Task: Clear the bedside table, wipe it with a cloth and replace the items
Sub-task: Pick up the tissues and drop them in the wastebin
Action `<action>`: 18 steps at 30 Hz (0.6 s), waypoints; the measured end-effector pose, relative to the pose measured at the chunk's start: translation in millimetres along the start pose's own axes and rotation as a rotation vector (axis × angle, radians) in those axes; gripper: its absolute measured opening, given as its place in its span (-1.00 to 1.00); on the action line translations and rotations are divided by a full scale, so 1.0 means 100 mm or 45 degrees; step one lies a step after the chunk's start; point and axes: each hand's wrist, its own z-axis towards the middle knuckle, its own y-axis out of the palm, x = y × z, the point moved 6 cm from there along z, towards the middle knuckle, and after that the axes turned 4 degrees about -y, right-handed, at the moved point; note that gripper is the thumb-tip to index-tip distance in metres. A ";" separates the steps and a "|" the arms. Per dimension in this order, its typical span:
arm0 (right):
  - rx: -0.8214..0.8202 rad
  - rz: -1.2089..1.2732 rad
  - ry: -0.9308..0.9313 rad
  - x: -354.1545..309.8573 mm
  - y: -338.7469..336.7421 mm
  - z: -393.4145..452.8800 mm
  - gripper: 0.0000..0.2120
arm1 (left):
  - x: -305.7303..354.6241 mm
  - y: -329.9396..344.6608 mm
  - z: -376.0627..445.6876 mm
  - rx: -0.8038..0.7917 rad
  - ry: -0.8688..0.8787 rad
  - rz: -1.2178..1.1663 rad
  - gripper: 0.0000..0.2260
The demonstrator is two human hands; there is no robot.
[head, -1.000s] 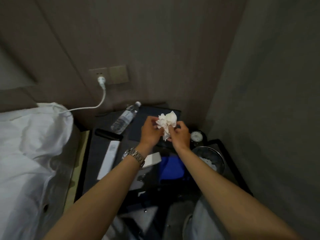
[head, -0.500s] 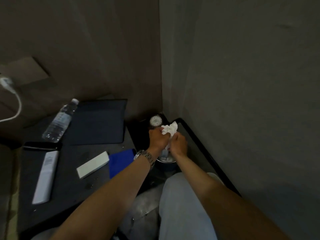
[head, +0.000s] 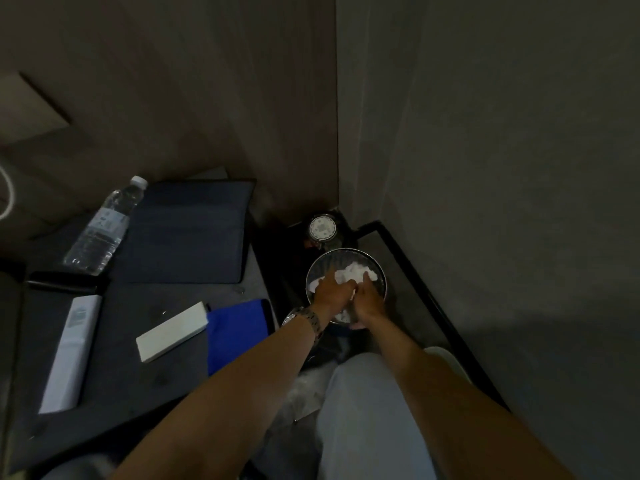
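Reaching down into the round bin [head: 380,271] at the corner of the walls, you have both hands over its mouth. Your left hand [head: 330,293], with the metal watch [head: 304,318] on its wrist, is spread a little, the fingers [head: 327,278] half open and resting on the crumpled white tissue [head: 353,273] inside the bin. Your right hand [head: 369,299] is just beside it, fingers bent downward and touching the same tissue; whether they pinch it or only press it, you cannot tell from this view. Left of the bin is the dark bedside table [head: 145,344]. On it lie a blue cloth [head: 235,327] nearest the bin, a white flat box [head: 171,331], a white remote control [head: 71,351], a dark folder [head: 188,233] and a water bottle [head: 104,226] on its side. Behind the bin stands a small round clock [head: 322,228].
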 end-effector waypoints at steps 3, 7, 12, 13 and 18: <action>-0.023 0.118 0.073 0.02 0.00 -0.02 -0.54 | 0.12 -0.04 -0.23 0.015 0.016 -0.011 -0.50; 0.139 -0.154 -0.227 -0.26 0.02 -0.05 -0.61 | 0.15 -0.08 -0.26 0.078 0.009 -0.029 -0.69; 0.169 0.040 -0.372 -0.85 0.10 -0.41 -0.73 | 0.54 -0.41 -0.46 0.225 0.157 -0.181 -0.76; 0.172 0.086 -0.405 -0.98 0.12 -0.49 -0.74 | 0.63 -0.53 -0.51 0.268 0.193 -0.198 -0.77; 0.073 0.147 -0.542 -1.56 0.57 -0.76 -0.74 | 0.94 -1.25 -0.80 0.461 0.381 -0.192 -0.81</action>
